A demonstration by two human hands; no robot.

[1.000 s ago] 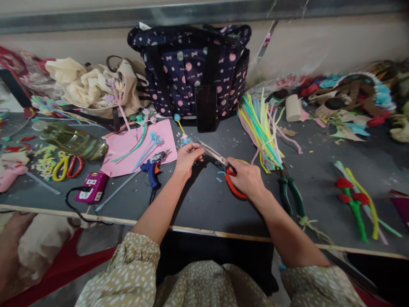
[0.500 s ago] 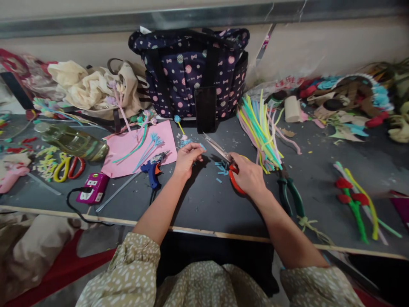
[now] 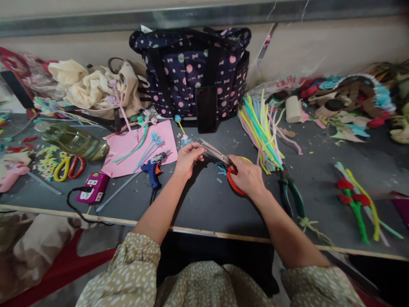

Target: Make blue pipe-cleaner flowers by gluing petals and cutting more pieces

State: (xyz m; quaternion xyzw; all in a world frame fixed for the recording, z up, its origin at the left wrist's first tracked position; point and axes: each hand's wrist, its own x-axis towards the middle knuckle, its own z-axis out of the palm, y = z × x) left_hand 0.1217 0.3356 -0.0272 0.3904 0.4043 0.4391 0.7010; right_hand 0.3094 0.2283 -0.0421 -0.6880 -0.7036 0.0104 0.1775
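My right hand (image 3: 247,174) is wrapped round the red-and-yellow handles of a pair of scissors (image 3: 217,153). The blades point left and their tips meet the fingertips of my left hand (image 3: 189,160). Those fingers are pinched together; what they hold, if anything, is hidden now. Small cut blue pieces (image 3: 221,168) lie on the dark table (image 3: 207,209) below the blades. Behind my left hand stands a blue flower on a yellow stem (image 3: 178,119).
A black phone (image 3: 206,110) leans on a patterned bag (image 3: 191,72). To the right lie coloured pipe cleaners (image 3: 262,132) and green-handled pliers (image 3: 291,192). On the left are a blue glue gun (image 3: 152,172), pink sheet (image 3: 118,160), purple power socket (image 3: 93,187) and bottle (image 3: 73,140).
The scissor blades have moved slightly left and down to my left fingertips. The blue piece that showed at those fingertips is no longer visible.
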